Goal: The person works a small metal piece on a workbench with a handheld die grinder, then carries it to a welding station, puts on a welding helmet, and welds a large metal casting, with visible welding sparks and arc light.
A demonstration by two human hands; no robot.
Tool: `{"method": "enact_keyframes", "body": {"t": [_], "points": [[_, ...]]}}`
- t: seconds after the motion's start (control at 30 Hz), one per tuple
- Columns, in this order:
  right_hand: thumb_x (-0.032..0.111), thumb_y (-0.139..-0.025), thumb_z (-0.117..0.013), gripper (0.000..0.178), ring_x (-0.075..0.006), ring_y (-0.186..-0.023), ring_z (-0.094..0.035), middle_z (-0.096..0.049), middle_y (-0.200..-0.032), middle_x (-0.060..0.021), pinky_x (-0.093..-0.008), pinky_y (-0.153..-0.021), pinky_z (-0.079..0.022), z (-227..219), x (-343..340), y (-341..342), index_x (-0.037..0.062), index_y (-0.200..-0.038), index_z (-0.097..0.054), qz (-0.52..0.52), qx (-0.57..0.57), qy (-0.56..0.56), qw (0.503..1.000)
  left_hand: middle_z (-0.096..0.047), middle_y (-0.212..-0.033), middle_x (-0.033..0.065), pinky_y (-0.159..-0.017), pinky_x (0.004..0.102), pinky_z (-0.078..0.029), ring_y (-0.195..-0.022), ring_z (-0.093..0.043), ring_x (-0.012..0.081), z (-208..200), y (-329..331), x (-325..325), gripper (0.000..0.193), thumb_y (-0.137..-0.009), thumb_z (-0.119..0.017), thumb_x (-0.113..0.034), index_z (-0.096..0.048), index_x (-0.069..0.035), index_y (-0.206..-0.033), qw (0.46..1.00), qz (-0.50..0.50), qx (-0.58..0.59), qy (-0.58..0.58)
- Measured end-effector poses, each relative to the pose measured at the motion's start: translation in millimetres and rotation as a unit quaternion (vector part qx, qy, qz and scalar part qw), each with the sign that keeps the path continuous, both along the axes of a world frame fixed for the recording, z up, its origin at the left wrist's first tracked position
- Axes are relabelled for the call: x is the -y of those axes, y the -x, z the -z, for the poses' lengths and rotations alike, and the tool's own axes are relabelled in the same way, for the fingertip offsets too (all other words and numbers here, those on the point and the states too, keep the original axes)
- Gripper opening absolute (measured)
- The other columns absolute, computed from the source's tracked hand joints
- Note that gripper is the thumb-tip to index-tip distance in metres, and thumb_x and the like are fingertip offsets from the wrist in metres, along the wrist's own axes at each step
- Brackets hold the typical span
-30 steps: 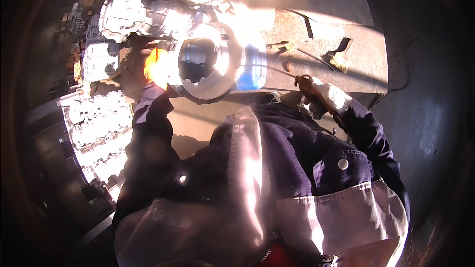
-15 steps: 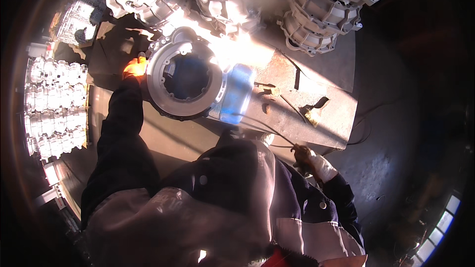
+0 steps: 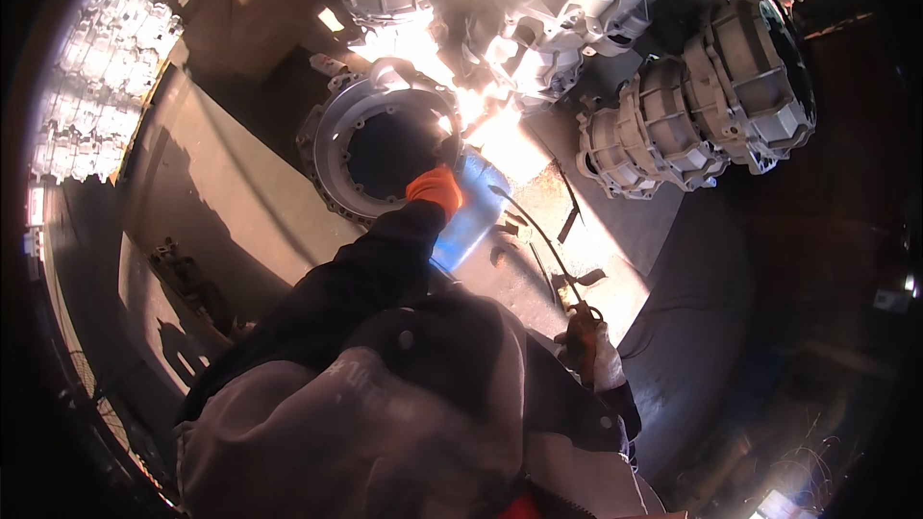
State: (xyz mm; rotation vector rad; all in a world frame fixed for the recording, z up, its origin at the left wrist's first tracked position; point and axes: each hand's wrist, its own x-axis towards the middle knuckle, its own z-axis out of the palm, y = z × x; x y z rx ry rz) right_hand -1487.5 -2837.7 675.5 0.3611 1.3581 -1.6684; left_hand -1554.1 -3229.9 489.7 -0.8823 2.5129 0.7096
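A round, ring-shaped metal housing [image 3: 332, 159] with a wide opening and bolt holes lies on the bench. My left hand [image 3: 436, 192], in an orange glove, grips its lower right rim; the fingertips are partly hidden inside the opening. At the right, my right hand [image 3: 598, 356], in a glove pale at the cuff, is closed round the dark handle of what looks like a blow gun [image 3: 551, 248]. Its long, thin, curved tube reaches up and left over the bench, with the tip near a blue patch [image 3: 476, 216] beside the housing, apart from the rim.
Stacked metal housings stand behind at the centre [image 3: 553, 24] and at the right [image 3: 663, 125]. More bright castings [image 3: 106, 86] are stacked at the far left. Small dark pieces [image 3: 588, 279] lie on the bench [image 3: 519, 274]. Strong sunlight washes out its middle.
My left hand has gone from the housing's left side to its lower right rim. My right hand has swung the tube more upright. The view has turned, showing more of the right.
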Motion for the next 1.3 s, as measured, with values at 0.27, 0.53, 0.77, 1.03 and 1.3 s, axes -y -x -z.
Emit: {"method": "enact_keyframes", "body": {"t": [0.27, 0.53, 0.77, 1.03, 1.3], "points": [[0.068, -0.090, -0.053, 0.078, -0.0305, -0.070, -0.066, -0.061, -0.102, -0.0181, -0.0522, -0.061, -0.060, -20.6, -10.0, 65.4, 0.0129, -0.143, -0.035, -0.089, -0.037, 0.100, 0.990, -0.070, -0.104, 0.0235, -0.087, 0.0419, -0.053, -0.100, -0.066, 0.0406, -152.8, -70.6, 116.3, 0.039, -0.078, -0.064, -0.024, -0.069, -0.002, -0.109, 0.971, -0.032, -0.215, 0.101], [0.060, -0.098, -0.047, 0.064, -0.0263, -0.072, -0.060, -0.057, -0.099, -0.0157, -0.0545, -0.067, -0.058, 7.0, 102.9, 141.7, 0.0110, -0.139, -0.043, -0.330, -0.057, 0.136, 0.932, -0.066, -0.081, 0.0073, -0.069, 0.0236, -0.047, -0.071, -0.056, 0.0113, -240.7, -319.6, 5.4, 0.048, -0.073, -0.060, -0.014, -0.065, 0.007, -0.116, 0.814, -0.379, -0.414, -0.148], [0.066, -0.098, -0.040, 0.067, -0.0272, -0.078, -0.067, -0.062, -0.097, -0.0146, -0.0470, -0.063, -0.059, -43.6, 174.7, 87.1, 0.0081, -0.130, -0.051, -0.633, -0.085, 0.124, 0.760, -0.074, -0.095, 0.0178, -0.080, 0.0349, -0.053, -0.087, -0.070, 0.0239, -226.8, -463.9, -126.8, 0.046, -0.071, -0.066, -0.016, -0.069, 0.002, -0.113, 0.733, -0.613, -0.294, 0.019], [0.062, -0.099, -0.041, 0.063, -0.0258, -0.080, -0.066, -0.062, -0.098, -0.0127, -0.0449, -0.066, -0.058, -11.6, 273.1, -47.0, 0.0080, -0.130, -0.051, -0.677, -0.076, 0.095, 0.725, -0.070, -0.084, 0.0182, -0.072, 0.0326, -0.052, -0.078, -0.068, 0.0224, -226.1, -623.9, -216.8, 0.051, -0.074, -0.060, -0.015, -0.064, 0.010, -0.118, 0.508, -0.769, -0.367, 0.127], [0.057, -0.100, -0.041, 0.058, -0.0243, -0.082, -0.065, -0.062, -0.100, -0.0109, -0.0429, -0.068, -0.057, -11.0, 345.3, -230.5, 0.0079, -0.129, -0.052, -0.704, -0.064, 0.070, 0.704, -0.065, -0.076, 0.0071, -0.068, 0.0298, -0.049, -0.070, -0.060, 0.0160, -290.5, -823.2, -247.7, 0.040, -0.073, -0.061, -0.011, -0.068, 0.004, -0.109, 0.421, -0.780, -0.390, 0.249]]}}
